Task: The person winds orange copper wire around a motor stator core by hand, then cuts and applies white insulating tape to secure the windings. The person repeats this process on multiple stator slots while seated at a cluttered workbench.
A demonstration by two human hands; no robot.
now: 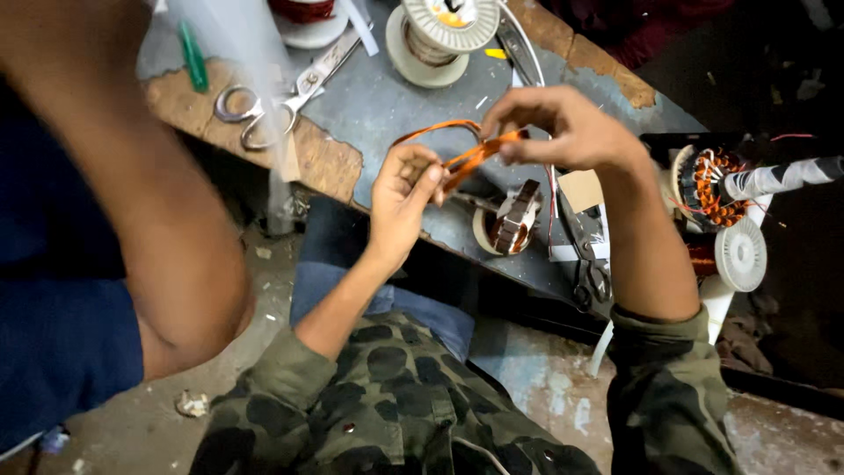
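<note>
Worn workbench (369,105) | scissors (281,101): 1 | both hands (404,189) pinched shut on one copper coil (466,158)

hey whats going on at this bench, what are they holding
A person in camouflage sleeves holds a thin orange loop of coiled wire between both hands over a worn grey workbench. The left hand pinches one end, and the right hand grips the other with its fingers. Below the hands lies a small round wound motor part. Steel scissors and a white wire spool sit further back. Another person's bare arm leans in at the left.
</note>
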